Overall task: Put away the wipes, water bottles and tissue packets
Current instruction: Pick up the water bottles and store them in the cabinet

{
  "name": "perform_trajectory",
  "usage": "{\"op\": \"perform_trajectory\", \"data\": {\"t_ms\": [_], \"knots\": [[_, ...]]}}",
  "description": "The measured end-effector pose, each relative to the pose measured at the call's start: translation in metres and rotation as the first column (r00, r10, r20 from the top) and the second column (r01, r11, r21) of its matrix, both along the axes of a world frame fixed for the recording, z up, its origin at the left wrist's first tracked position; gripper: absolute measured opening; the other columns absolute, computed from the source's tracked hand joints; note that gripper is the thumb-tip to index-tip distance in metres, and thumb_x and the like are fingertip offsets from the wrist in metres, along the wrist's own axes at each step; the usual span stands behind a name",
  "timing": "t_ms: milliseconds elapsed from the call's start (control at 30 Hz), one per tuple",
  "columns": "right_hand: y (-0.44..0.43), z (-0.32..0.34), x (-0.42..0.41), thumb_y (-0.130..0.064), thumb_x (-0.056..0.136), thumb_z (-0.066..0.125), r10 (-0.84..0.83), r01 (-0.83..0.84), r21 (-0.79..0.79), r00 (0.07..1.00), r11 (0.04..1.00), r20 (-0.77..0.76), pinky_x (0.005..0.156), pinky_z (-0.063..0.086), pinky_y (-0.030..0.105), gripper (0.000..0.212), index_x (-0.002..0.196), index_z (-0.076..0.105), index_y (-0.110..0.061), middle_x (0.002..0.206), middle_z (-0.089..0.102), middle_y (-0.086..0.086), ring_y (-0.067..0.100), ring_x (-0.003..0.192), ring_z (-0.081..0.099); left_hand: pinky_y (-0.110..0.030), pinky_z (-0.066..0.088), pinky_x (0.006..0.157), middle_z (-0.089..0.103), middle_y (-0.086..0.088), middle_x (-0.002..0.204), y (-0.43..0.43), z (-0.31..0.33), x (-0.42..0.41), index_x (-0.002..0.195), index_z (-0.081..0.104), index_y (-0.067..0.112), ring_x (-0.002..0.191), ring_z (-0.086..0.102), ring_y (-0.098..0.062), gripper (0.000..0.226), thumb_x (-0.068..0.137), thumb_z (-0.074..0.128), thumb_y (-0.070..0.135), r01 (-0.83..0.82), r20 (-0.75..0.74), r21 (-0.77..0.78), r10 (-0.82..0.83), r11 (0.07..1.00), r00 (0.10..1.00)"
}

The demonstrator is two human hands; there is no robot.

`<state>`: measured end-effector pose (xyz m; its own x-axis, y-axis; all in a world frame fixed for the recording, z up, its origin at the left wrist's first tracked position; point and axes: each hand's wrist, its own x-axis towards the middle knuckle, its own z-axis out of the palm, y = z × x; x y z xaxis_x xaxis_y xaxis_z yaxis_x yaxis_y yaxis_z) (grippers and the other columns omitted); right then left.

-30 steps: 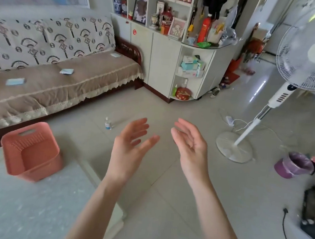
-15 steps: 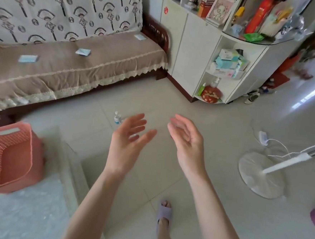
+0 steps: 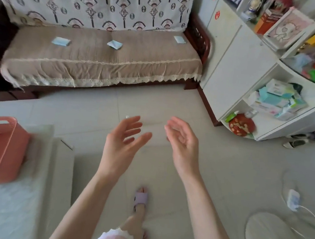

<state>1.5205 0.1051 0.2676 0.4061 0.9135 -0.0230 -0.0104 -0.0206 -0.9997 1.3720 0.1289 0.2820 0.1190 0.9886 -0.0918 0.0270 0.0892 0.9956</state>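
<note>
Left hand point(image 3: 122, 141) and right hand point(image 3: 184, 143) are hovering above the floor point(image 3: 224, 161), each grip apart and holding nothing, while three tissue packets point(image 3: 114, 44) are lying on the sofa point(image 3: 100, 65).

sofa cover point(image 3: 101, 59): matt cloth | basket point(image 3: 3, 149): perforated plastic | floor point(image 3: 234, 162): glossy tile
</note>
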Motion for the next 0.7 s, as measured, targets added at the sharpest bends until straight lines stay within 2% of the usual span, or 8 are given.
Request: {"op": "perform_trajectory", "data": {"t_ms": [267,400,567,700], "knots": [[0.138,-0.043,0.072,-0.021,0.089,0.067,0.112,-0.108,-0.088,0.993,0.99,0.045,0.086,0.052,0.023,0.024,0.109,0.061,-0.032,0.113,0.067,-0.01,-0.002,0.103,0.063,-0.019,0.052,0.082,0.069,0.007,0.108,0.133,-0.046,0.069,0.114,0.063,0.026,0.101,0.066,-0.004,0.051,0.065,0.074,0.038,-0.095,0.031,-0.089,0.099,0.991,0.995],[0.193,-0.066,0.093,-0.022,0.089,0.067,0.166,-0.158,-0.157,0.985,0.975,0.043,0.087,0.051,0.024,0.022,0.107,0.061,-0.034,0.114,0.067,-0.009,-0.002,0.102,0.063,-0.02,0.053,0.083,0.07,0.007,0.106,0.179,-0.069,0.083,0.114,0.063,0.027,0.1,0.066,-0.003,0.042,0.075,0.076,0.026,-0.161,0.01,-0.149,0.164,0.976,0.986],[0.248,-0.106,0.111,-0.02,0.09,0.066,0.26,-0.249,-0.248,0.965,0.936,0.014,0.085,0.05,0.024,0.022,0.106,0.062,-0.034,0.114,0.067,-0.006,-0.001,0.102,0.063,-0.023,0.051,0.086,0.07,0.007,0.107,0.217,-0.109,0.093,0.115,0.063,0.027,0.101,0.066,-0.003,0.04,0.078,0.076,0.018,-0.244,-0.022,-0.24,0.246,0.94,0.969],[0.28,-0.15,0.125,-0.021,0.089,0.067,0.327,-0.315,-0.33,0.945,0.89,-0.021,0.084,0.049,0.024,0.022,0.107,0.062,-0.033,0.113,0.068,-0.007,-0.001,0.103,0.063,-0.025,0.051,0.087,0.07,0.006,0.107,0.234,-0.148,0.101,0.116,0.063,0.027,0.103,0.066,-0.005,0.043,0.075,0.076,0.026,-0.327,-0.062,-0.295,0.324,0.898,0.944]]}}
